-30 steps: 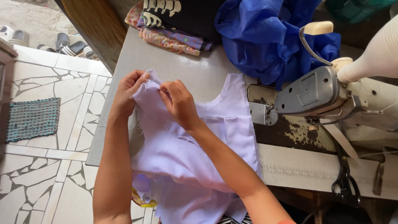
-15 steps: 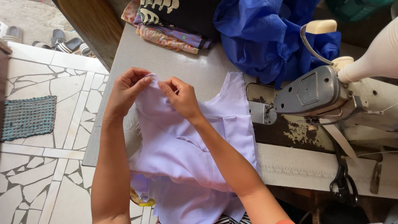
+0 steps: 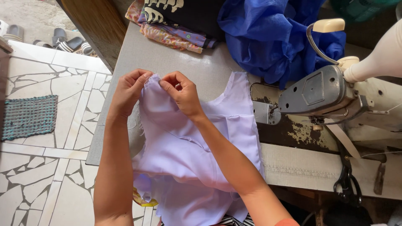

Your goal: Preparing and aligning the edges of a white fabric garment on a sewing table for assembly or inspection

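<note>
Nearest to me, the lilac garment [image 3: 197, 159] drapes off the grey sewing table [image 3: 138, 54] toward my lap. I have its upper edge pinched from both sides: my left hand [image 3: 127, 92] and right hand [image 3: 182, 92] each press thumb against fingertips on the cloth, close together. To do this well, I judge I should keep the edges aligned and the fold taut. Beyond sits the sewing machine [image 3: 322, 92], scissors [image 3: 345, 182] beside it, and farther off a blue fabric heap [image 3: 268, 37].

no labels, signs or screens; only a crumpled yellow packet [image 3: 144, 200] peeking from under the lilac cloth [image 3: 188, 155], near left.
</note>
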